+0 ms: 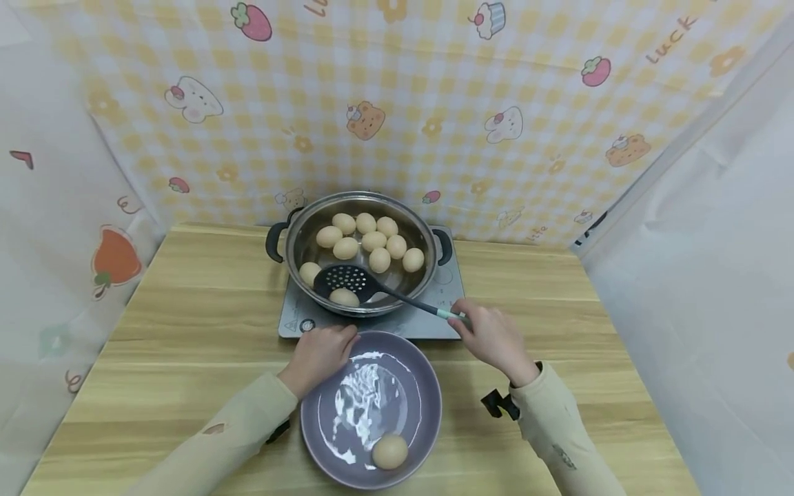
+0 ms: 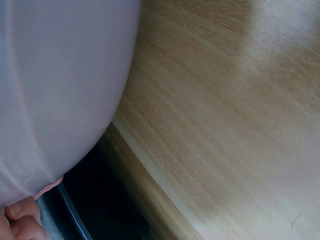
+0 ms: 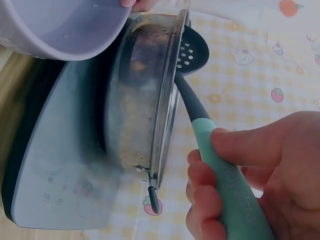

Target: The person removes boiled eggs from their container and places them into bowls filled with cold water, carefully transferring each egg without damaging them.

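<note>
Right grip [image 1: 493,337]: curled round mint-and-black perforated skimmer [image 1: 370,284] | skimmer head beyond and left of it, over round steel pot [image 1: 362,195] | left grip [image 1: 322,353]: holding round lavender bowl [image 1: 429,406] by rim

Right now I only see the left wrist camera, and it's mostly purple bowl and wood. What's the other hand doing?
Observer: The right hand grips the mint-green handle of a black skimmer.
Operator: Cool! My purple bowl only shows its outside. Is anything in it?
Observer: Yes, the head view shows one egg lying in it.
Operator: Just one? Are there more anywhere?
Observer: Yes, several other eggs are in the metal pot on the electric cooktop.
</note>
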The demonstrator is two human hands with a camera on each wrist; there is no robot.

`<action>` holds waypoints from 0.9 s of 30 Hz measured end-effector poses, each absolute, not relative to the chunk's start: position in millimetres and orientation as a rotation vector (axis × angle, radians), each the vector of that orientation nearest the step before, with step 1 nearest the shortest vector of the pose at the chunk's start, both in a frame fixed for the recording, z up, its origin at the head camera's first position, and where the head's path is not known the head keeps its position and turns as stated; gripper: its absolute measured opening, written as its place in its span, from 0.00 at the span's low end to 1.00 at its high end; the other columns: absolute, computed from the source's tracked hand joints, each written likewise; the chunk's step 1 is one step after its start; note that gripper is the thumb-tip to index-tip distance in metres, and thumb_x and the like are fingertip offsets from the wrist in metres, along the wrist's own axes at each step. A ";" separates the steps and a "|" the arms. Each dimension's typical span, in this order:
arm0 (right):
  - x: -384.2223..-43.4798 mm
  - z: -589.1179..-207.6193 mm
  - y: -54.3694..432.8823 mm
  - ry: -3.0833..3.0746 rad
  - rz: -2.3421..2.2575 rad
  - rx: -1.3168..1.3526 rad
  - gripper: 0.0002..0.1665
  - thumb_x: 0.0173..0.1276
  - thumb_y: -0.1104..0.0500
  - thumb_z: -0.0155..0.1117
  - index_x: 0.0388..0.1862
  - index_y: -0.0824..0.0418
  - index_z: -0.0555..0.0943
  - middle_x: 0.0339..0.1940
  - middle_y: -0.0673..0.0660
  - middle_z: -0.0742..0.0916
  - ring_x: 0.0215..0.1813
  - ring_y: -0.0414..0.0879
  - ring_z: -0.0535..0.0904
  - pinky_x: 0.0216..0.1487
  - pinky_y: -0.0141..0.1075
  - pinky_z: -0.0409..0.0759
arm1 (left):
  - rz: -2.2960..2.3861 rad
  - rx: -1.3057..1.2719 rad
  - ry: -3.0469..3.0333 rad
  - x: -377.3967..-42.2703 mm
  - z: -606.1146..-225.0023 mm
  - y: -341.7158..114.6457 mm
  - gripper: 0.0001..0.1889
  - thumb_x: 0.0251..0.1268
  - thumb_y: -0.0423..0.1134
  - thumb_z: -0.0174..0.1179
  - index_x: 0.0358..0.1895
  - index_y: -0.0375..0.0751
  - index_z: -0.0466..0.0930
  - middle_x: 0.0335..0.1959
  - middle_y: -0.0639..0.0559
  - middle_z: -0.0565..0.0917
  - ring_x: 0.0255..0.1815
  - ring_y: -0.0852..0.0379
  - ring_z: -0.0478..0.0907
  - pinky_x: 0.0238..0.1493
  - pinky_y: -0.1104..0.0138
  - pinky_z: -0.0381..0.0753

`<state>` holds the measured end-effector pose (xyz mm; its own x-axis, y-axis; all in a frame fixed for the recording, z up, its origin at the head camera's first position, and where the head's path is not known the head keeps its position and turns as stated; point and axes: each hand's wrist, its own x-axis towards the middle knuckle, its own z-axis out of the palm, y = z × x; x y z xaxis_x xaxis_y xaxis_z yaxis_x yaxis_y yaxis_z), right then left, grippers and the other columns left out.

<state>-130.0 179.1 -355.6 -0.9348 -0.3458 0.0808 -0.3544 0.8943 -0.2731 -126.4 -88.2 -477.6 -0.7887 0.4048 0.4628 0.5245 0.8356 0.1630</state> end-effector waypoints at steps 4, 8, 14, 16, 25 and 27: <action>-130.2 -353.9 178.7 -3.037 0.413 0.549 0.05 0.62 0.56 0.60 0.31 0.56 0.78 0.11 0.46 0.69 0.12 0.39 0.60 0.14 0.32 0.56 | -0.402 -0.701 -2.581 -127.1 -478.6 -88.8 0.09 0.56 0.41 0.61 0.23 0.45 0.73 0.12 0.55 0.74 0.09 0.57 0.68 0.09 0.67 0.62; -131.1 -352.9 178.4 -3.050 0.407 0.539 0.06 0.62 0.56 0.60 0.31 0.57 0.78 0.11 0.46 0.69 0.12 0.39 0.61 0.14 0.32 0.57 | -0.412 -0.708 -2.565 -127.6 -479.1 -89.1 0.09 0.55 0.41 0.61 0.23 0.45 0.73 0.12 0.54 0.74 0.09 0.57 0.68 0.09 0.67 0.62; -132.9 -351.4 177.3 -3.081 0.468 0.529 0.09 0.55 0.55 0.67 0.28 0.59 0.79 0.12 0.47 0.71 0.15 0.39 0.63 0.16 0.32 0.60 | -0.410 -0.711 -2.567 -128.3 -479.0 -88.7 0.09 0.57 0.41 0.60 0.22 0.44 0.72 0.12 0.54 0.74 0.09 0.57 0.68 0.09 0.67 0.62; -133.5 -351.2 177.0 -3.086 0.461 0.527 0.10 0.52 0.56 0.70 0.28 0.60 0.80 0.13 0.47 0.73 0.16 0.39 0.65 0.17 0.32 0.62 | -0.417 -0.708 -2.575 -128.1 -478.6 -88.8 0.10 0.57 0.41 0.59 0.22 0.45 0.72 0.12 0.54 0.74 0.09 0.57 0.69 0.09 0.67 0.62; -137.4 -346.4 176.8 -3.095 0.470 0.597 0.07 0.54 0.59 0.67 0.22 0.59 0.79 0.14 0.47 0.73 0.17 0.39 0.65 0.19 0.32 0.63 | -0.437 -0.692 -2.570 -127.8 -477.4 -88.1 0.12 0.57 0.41 0.59 0.20 0.44 0.70 0.11 0.54 0.73 0.08 0.55 0.69 0.09 0.65 0.62; -137.5 -344.6 177.5 -3.117 0.473 0.606 0.09 0.55 0.59 0.66 0.20 0.58 0.77 0.13 0.47 0.71 0.16 0.39 0.64 0.19 0.32 0.62 | -0.437 -0.695 -2.561 -127.6 -477.7 -88.0 0.12 0.57 0.40 0.60 0.20 0.44 0.70 0.11 0.53 0.72 0.08 0.55 0.69 0.09 0.65 0.62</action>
